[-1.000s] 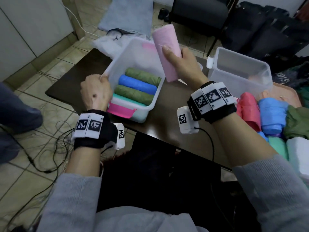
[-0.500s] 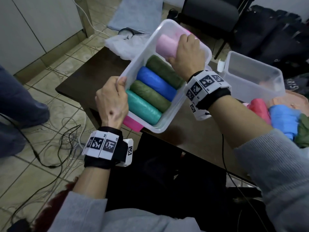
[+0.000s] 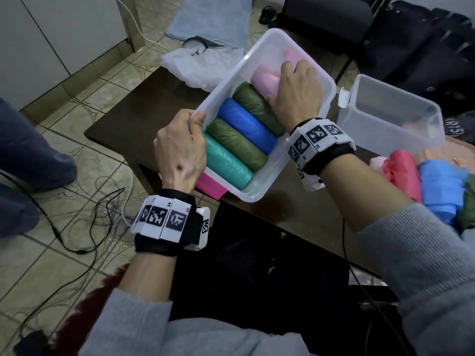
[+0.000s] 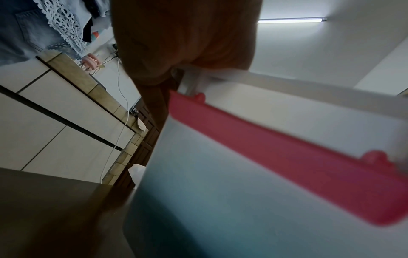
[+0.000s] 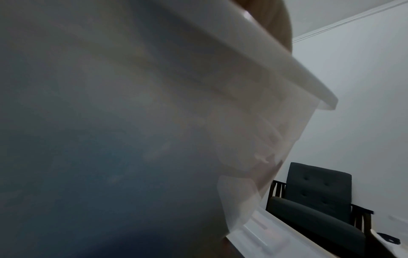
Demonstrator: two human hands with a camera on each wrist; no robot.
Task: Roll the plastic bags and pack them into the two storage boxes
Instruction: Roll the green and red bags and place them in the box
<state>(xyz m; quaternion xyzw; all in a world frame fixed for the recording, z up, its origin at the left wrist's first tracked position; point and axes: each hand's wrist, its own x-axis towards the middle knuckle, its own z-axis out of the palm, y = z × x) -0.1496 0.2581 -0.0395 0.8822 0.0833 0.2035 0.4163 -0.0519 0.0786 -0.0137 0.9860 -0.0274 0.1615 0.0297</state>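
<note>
A translucent storage box (image 3: pixel 273 176) is tilted up off the dark table, and my left hand (image 3: pixel 182 147) grips its near-left rim with the thumb over the edge. Side by side in it lie a teal roll (image 3: pixel 226 165), a green roll (image 3: pixel 236 143), a blue roll (image 3: pixel 246 127) and a darker green roll (image 3: pixel 254 106). At the far end my right hand (image 3: pixel 295 91) is inside the box, fingers curled over a pale pink roll (image 3: pixel 263 78). In the left wrist view the box's pink latch (image 4: pixel 287 148) fills the frame. The second box (image 3: pixel 401 98) stands to the right.
A pile of rolled bags, red (image 3: pixel 403 170) and blue (image 3: pixel 442 181) among them, lies at the table's right end. A loose white bag (image 3: pixel 198 65) lies at the far left corner. Cables (image 3: pixel 102 201) trail on the tiled floor. Another person's leg (image 3: pixel 25 150) is at left. A dark chair (image 5: pixel 318 200) stands behind.
My right hand has carried the pink roll down from above the box into its far end. My left hand has tilted the box up toward me.
</note>
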